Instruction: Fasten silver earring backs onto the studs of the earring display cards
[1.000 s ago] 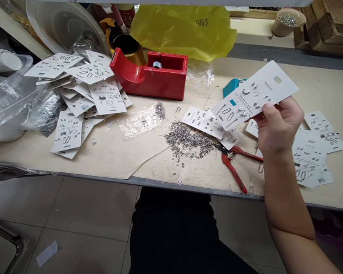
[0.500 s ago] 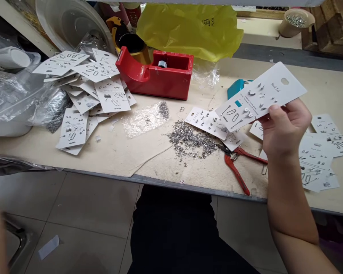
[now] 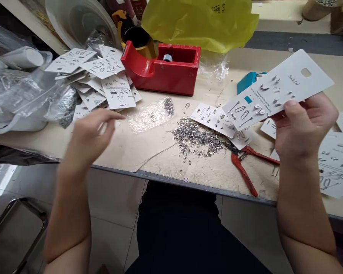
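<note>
Left hand [image 3: 88, 139] newly risen into view over the table [image 3: 157, 161], fingers [image 3: 104, 115] spread, empty. Right hand [image 3: 304, 127]: fingers [image 3: 321, 108] pinching earring card [image 3: 277, 89], long axis slanting up rightward, well apart from left hand.

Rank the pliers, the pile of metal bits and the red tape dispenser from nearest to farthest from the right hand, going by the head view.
From the right hand, nearest first:
1. Pliers: on the table, just left of the hand.
2. Pile of metal bits: on the table, left of the pliers.
3. Tape dispenser: farther left, toward the table's back.
</note>
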Available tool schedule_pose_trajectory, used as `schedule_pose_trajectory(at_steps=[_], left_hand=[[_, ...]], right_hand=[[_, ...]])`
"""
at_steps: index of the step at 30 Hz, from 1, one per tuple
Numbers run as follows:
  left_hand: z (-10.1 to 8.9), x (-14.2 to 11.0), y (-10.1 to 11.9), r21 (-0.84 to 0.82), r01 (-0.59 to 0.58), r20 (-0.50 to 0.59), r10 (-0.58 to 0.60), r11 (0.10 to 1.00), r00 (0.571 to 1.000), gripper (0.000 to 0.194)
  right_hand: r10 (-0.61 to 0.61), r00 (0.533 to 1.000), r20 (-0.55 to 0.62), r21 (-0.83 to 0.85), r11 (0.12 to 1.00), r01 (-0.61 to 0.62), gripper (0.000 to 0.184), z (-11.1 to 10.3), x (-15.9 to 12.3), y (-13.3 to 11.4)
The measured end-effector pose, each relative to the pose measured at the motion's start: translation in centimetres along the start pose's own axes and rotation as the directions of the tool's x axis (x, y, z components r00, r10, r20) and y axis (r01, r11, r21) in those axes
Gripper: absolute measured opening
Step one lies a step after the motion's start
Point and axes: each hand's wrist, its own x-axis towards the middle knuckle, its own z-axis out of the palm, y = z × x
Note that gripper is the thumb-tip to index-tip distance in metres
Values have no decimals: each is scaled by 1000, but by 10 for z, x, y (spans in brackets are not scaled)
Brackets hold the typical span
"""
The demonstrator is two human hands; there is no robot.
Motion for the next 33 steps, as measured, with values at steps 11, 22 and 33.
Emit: schedule_pose_trajectory(at_steps=[11, 22, 33], left_hand=[[12, 24, -45, 81, 124, 48, -128, 989, 991, 58], [-9, 59, -59, 34, 44, -73, -42, 998, 996, 50], [-26, 78, -69, 24, -11, -103, 13, 1000, 995, 43]], right_hand=[[20, 1000, -4, 51, 998, -20, 22, 1, 0, -2], [47, 999, -25, 1, 999, -47, 24, 2, 1, -3], [93, 995, -24, -27, 995, -93, 30, 5, 0, -3]])
